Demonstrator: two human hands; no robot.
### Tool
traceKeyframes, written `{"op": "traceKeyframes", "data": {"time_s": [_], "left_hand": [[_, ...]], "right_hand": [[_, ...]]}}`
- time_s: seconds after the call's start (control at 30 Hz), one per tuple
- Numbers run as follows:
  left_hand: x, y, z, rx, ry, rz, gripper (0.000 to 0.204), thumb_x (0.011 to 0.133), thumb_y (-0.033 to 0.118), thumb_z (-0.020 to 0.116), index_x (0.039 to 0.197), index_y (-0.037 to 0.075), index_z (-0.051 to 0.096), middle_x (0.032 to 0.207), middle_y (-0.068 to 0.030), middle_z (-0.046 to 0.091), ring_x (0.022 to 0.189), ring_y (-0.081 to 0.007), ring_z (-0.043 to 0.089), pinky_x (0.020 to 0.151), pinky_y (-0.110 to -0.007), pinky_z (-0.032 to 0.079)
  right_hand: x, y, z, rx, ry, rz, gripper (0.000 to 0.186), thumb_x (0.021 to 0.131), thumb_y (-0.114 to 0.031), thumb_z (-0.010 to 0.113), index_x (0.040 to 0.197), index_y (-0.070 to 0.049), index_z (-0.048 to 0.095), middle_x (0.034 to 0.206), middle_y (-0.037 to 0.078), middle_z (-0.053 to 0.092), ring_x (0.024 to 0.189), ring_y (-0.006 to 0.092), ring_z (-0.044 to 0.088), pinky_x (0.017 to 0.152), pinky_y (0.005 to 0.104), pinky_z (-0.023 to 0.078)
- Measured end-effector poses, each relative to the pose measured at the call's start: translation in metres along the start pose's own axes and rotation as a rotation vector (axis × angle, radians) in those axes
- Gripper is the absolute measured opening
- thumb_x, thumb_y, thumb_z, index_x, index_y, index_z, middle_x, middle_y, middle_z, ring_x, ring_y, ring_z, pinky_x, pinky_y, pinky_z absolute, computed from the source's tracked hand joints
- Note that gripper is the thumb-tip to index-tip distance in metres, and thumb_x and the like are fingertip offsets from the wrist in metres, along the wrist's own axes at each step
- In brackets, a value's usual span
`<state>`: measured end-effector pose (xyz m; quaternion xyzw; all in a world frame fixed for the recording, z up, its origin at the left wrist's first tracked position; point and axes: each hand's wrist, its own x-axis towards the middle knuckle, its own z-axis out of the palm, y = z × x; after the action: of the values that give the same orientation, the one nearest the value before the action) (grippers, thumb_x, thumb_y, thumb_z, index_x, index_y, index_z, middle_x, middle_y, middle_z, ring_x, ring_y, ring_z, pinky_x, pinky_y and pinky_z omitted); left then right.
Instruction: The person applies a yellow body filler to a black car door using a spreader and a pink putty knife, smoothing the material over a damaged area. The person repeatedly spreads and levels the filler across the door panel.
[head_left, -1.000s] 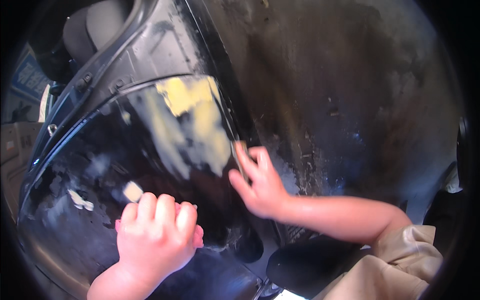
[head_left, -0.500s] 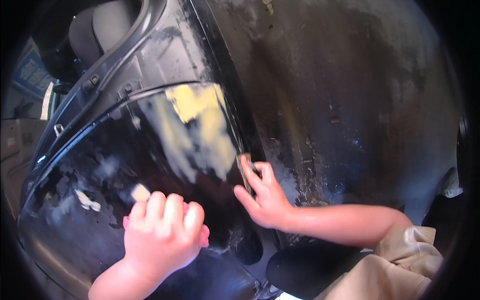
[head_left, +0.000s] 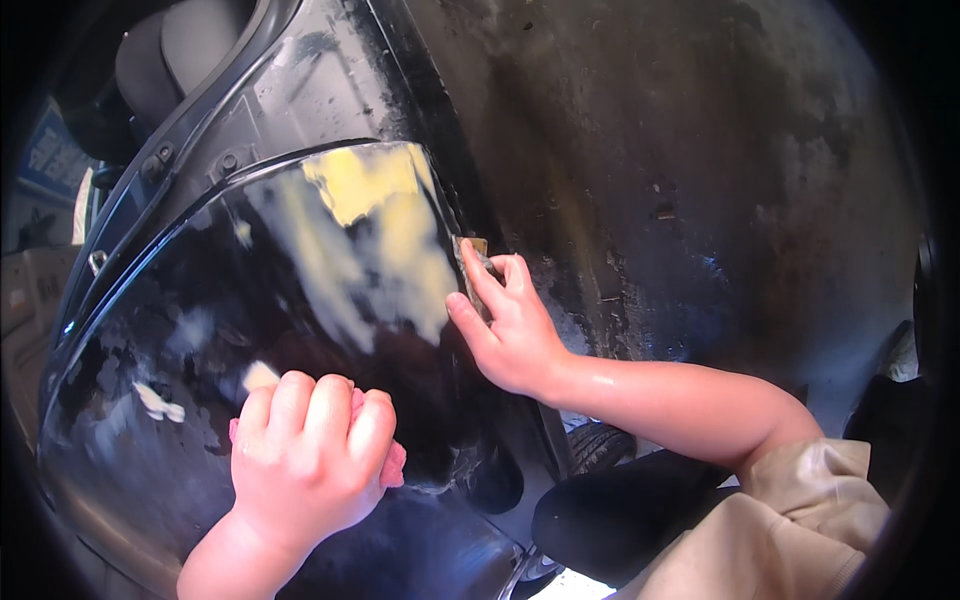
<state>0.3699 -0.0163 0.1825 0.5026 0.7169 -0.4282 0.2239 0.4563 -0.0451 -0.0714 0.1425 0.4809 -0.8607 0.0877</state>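
Gripping a bunched pink cloth in the left hand, knuckles up and fingers curled closely over it, at the near left of a black car panel. Probably using the cloth as padding between palm and panel, and that arm as a prop; cannot tell how hard. Holding a slim block in the right hand, farther off, at the panel's right edge. Laying the index finger along the block toward its tan far end and bending other fingers behind it, probably to spread pressure along its length. Setting the thumb apart, on the panel side, likely as a guide beside the edge. Cannot make out the block's full shape, mostly hidden under the fingers.

Spanning the left and middle of the scene, in the panel's case, with a yellow patch at the far end and pale streaks running nearer from it, close to the right hand. Showing white marks farther left, plus a cream square just beyond the left knuckles, of uncertain nature. Beyond the panel, a grey body frame; to the right, a dark stained floor.
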Motion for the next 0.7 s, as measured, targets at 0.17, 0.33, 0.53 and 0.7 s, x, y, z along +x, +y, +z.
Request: {"op": "traceKeyframes", "data": {"time_s": [0.17,0.33,0.53,0.7], "left_hand": [[0.000,0.000,-0.011,-0.009,-0.030,0.006,0.023,0.072,0.033,0.072,0.080,0.013,0.064,0.075,-0.0029,0.056,0.068,-0.0224,0.055,0.061,-0.037,0.040],[0.002,0.001,-0.006,-0.018,-0.023,0.001,0.022,0.070,0.030,0.072,0.079,0.012,0.064,0.074,-0.0028,0.055,0.070,-0.0230,0.056,0.061,-0.037,0.041],[0.003,0.000,-0.010,-0.027,-0.064,-0.004,0.021,0.074,0.031,0.071,0.080,0.013,0.063,0.076,-0.0028,0.054,0.070,-0.0233,0.056,0.063,-0.037,0.042],[0.004,0.000,-0.012,-0.028,-0.053,-0.013,0.018,0.074,0.027,0.070,0.079,0.012,0.063,0.079,-0.0047,0.056,0.071,-0.0251,0.056,0.063,-0.038,0.044]], "right_hand": [[-0.044,0.004,-0.002,-0.004,-0.097,-0.102,0.074,0.107,-0.032,0.070,0.166,0.004,0.043,0.133,0.022,0.052,0.123,0.0362,0.057,0.108,0.0426,0.049],[-0.007,-0.002,-0.008,-0.039,-0.034,-0.012,0.071,0.108,-0.032,0.070,0.165,0.000,0.045,0.132,0.023,0.052,0.121,0.0376,0.059,0.105,0.0422,0.050],[-0.025,0.001,-0.008,-0.034,-0.086,-0.098,0.072,0.106,-0.042,0.071,0.159,0.002,0.052,0.130,0.024,0.054,0.121,0.0412,0.059,0.105,0.0467,0.051],[-0.024,-0.003,-0.015,-0.011,-0.124,-0.003,0.071,0.109,-0.044,0.065,0.164,-0.001,0.048,0.131,0.025,0.053,0.126,0.0424,0.057,0.108,0.0476,0.049]]}}
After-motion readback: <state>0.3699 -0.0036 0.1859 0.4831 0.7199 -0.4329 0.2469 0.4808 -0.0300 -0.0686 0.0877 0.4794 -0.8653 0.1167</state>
